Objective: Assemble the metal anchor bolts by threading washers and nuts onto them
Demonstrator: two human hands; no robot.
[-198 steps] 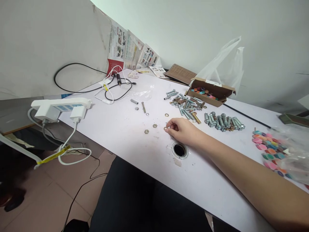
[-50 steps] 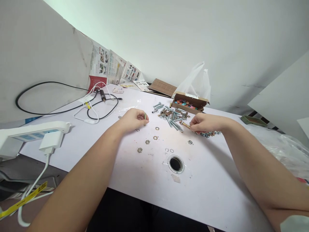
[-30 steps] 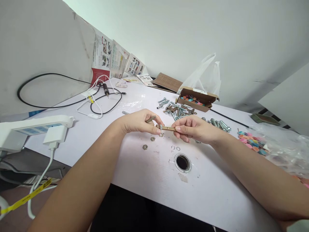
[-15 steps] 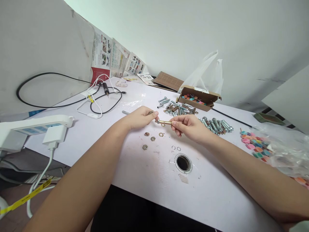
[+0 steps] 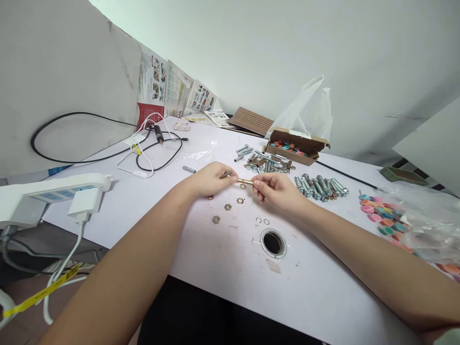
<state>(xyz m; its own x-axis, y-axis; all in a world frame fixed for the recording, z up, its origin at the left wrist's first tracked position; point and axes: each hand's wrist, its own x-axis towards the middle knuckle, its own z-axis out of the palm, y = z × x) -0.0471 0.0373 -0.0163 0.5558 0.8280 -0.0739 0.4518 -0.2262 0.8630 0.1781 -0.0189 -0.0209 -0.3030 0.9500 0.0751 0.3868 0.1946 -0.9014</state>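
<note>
Both hands meet over the white table at a thin brass-coloured bolt, held level between them. My left hand is closed, its fingertips pinching the bolt's left end and covering it. A short dull metal piece also sticks out between that thumb and forefinger; its kind is unclear. At the bolt's right end, my right hand pinches with thumb and fingers. Just below lie flat washers and hex nuts. A grey metal sleeve lies beyond my left wrist.
Loose bolts and sleeves are heaped behind my hands, with more bolts to the right. A cardboard box holds coloured pieces. Two ring washers lie near a round table hole. A power strip stands left.
My left hand has closed over the bolt's left end, hiding the dark tip that showed before. The dull piece between its fingers now shows more. My right hand has barely moved.
</note>
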